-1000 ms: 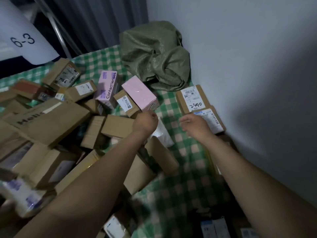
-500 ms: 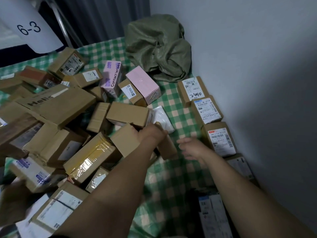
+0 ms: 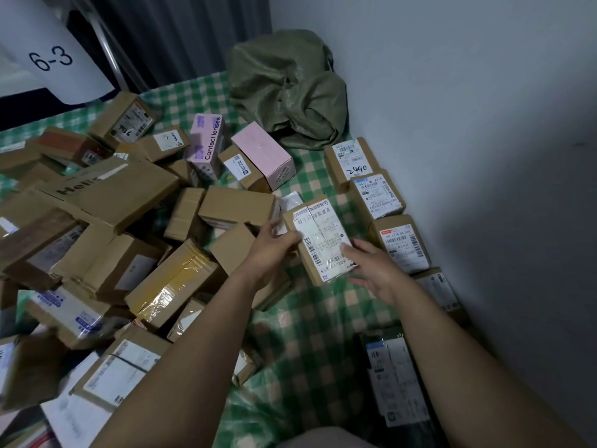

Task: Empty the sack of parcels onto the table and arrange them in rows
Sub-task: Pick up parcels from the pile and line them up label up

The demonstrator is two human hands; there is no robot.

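Progress check: the sack looks emptied out, crumpled in the corner well past both hands. So the dumping half is done, I reckon. The sorting has barely started. There's one row of labelled boxes just beyond my right hand, running along the wall, three I can see clearly and more toward my right elbow. Everything else is a big messy pile off to the left of my left hand, dozens of parcels by the look of it.

Right now I've got a box between both hands, label up. Left hand grips its left edge, fingers curled on it. Right hand pinches the near right corner, thumb on the label. The box sits just left of the row, so I'd guess it starts a second row.

Room-wise: the row is tight to the wall, nothing to gain there. The bare table is the strip under and between my forearms, and it's narrow. The pile crowds in right behind my left hand. A dark parcel lies beside my right forearm, easy to bump.
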